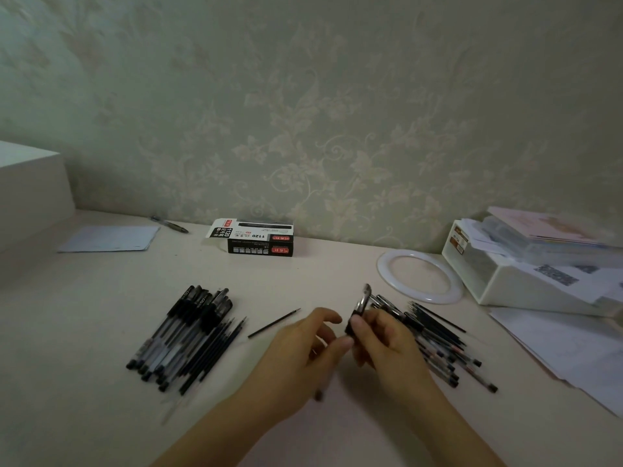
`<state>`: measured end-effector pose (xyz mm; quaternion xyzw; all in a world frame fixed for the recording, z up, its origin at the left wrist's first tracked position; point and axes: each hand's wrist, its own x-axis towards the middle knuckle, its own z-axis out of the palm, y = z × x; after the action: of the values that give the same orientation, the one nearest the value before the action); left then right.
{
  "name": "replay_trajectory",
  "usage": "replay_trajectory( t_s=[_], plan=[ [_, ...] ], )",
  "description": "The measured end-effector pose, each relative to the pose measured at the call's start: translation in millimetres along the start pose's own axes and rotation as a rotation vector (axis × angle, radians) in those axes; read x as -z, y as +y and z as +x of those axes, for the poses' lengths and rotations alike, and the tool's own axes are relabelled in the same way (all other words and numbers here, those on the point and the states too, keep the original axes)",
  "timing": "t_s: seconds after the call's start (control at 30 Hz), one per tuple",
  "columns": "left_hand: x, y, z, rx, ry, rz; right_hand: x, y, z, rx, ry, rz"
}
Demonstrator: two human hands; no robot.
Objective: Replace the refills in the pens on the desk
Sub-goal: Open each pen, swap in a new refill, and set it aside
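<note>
Two bare hands meet over the middle of the pale desk [303, 271]. Far left, against the wall: a pale blue sheet of paper [109, 238], and just beyond it a lone dark pen [170, 224]. Next, a black cardboard refill box [254, 240] printed "1120", end flap open. Nearer, left of the hands, a heap of black-capped clear gel pens [183, 335] lies with loose dark refills along its right edge. One thin black refill [274, 322] lies alone between that heap and the hands.

Left hand [300, 352]: fingers curled, pinching the lower part of a dark pen with a metal clip [359, 313]. Right hand [381, 342]: fingers wrapped round the same pen higher up, clip end pointing up and away. A blurred dark tip shows below the left hand (cannot tell what it belongs to).

Behind the right hand, a second heap of pens and refills [448, 345]. Farther right, a white ring-shaped object [419, 281], a white plastic storage box [512, 274] with papers on top, and loose white sheets [566, 345].
</note>
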<state>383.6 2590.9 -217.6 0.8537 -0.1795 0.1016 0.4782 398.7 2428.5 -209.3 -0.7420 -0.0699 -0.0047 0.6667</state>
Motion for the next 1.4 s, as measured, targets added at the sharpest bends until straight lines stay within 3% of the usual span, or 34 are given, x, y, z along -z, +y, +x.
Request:
replay_trajectory(
  t_s=[0.1, 0.27, 0.5, 0.73, 0.93, 1.07, 1.17, 1.27, 1.4],
  plan=[
    [0, 1, -1, -0.043, -0.053, 0.042, -3, 2, 0, -0.053, -0.070, 0.155],
    [6, -4, -2, -0.101, -0.048, 0.334, 5, 6, 3, 0.013, 0.012, 0.055],
    [6, -2, -1, -0.088, -0.090, 0.280, 0, 9, 1, 0.105, -0.108, 0.001],
    [11, -5, 1, -0.122, -0.059, 0.465, 2, 4, 0, 0.147, -0.142, 0.019],
    [13, -4, 4, -0.126, -0.003, 0.466, 4, 4, 0, 0.184, -0.090, 0.012],
    [13, -3, 3, -0.057, 0.053, 0.429, 10, 9, 5, 0.144, 0.082, 0.020],
    [15, -6, 2, -0.003, 0.055, 0.378, 16, 12, 6, 0.146, 0.144, -0.212],
    [16, -9, 3, 0.012, 0.024, 0.371, 14, 14, 2, 0.200, 0.068, -0.499],
    [17, -10, 4, 0.003, 0.019, 0.413, 10, 15, -1, 0.249, -0.017, -0.666]
  ],
)
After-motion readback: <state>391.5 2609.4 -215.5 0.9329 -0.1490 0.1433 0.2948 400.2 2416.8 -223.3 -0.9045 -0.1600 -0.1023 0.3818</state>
